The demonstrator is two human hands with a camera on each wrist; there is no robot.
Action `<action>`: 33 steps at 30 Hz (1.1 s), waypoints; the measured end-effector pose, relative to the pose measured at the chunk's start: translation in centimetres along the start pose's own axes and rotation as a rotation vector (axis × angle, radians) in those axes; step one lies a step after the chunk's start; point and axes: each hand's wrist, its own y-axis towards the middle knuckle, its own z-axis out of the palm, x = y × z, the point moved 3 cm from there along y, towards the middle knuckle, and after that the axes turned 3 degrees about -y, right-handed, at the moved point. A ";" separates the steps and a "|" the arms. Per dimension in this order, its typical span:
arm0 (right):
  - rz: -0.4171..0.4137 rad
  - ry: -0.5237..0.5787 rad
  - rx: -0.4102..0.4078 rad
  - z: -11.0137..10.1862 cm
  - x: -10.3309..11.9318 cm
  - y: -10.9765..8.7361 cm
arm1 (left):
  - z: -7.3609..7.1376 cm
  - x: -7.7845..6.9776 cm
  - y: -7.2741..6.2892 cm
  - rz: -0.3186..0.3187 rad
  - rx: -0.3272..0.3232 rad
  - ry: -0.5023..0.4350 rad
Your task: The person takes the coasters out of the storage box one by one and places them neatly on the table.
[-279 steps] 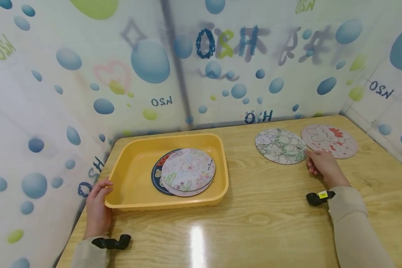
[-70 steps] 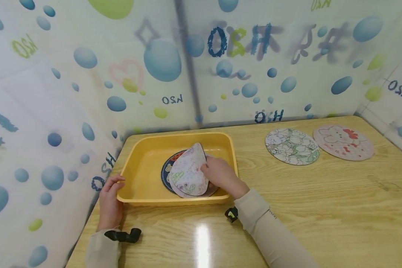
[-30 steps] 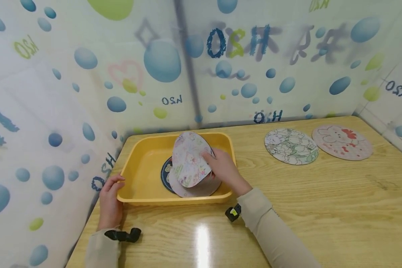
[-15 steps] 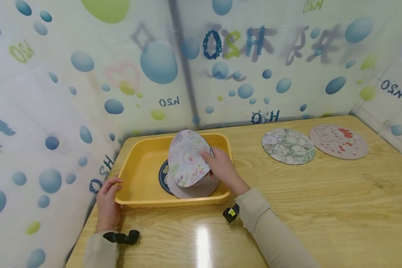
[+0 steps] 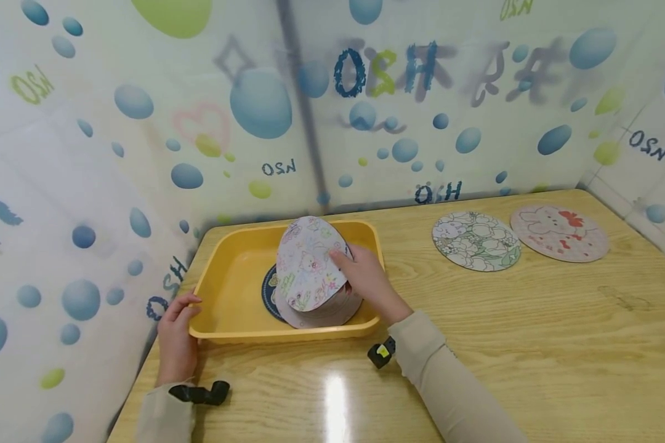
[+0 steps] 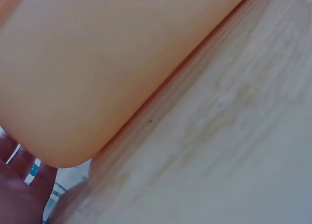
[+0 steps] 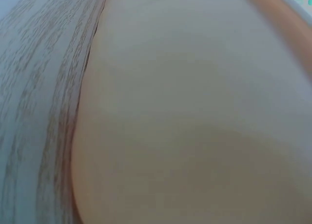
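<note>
A yellow tray (image 5: 221, 301) stands on the wooden table. In it my right hand (image 5: 372, 284) pinches the right edge of a round whitish mouse pad (image 5: 306, 271) with a colourful cartoon print, thumb on top. The pad tilts up over a pinkish round pad (image 5: 310, 319) and a navy one (image 5: 268, 294), both mostly covered. My left hand (image 5: 178, 338) grips the tray's left front corner, fingertips over the rim. The left wrist view has that hand (image 6: 24, 194) against the tray's outer wall (image 6: 97, 77). Only tray wall (image 7: 185, 97) and table show in the right wrist view.
On the table at the back right lie a round pad with a green tulip print (image 5: 476, 243) and a pink rabbit pad (image 5: 560, 235), side by side. A bubble-printed curtain (image 5: 377, 154) hangs along the table's back and sides.
Earlier my right hand was by the tulip pad; it has since moved left into the tray and raised the whitish pad off the stack. Over the last half second little moves. My left hand stays put.
</note>
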 end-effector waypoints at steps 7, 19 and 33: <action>0.028 0.041 -0.005 -0.3 -0.1 0.0 | -0.1 0.1 0.1 0.008 -0.010 -0.001; 0.027 0.072 -0.045 -1.9 0.1 0.0 | -0.1 0.0 0.1 0.011 -0.019 0.003; -0.040 0.118 -0.124 -3.4 -0.8 0.4 | -0.5 -0.2 0.1 0.001 -0.043 -0.028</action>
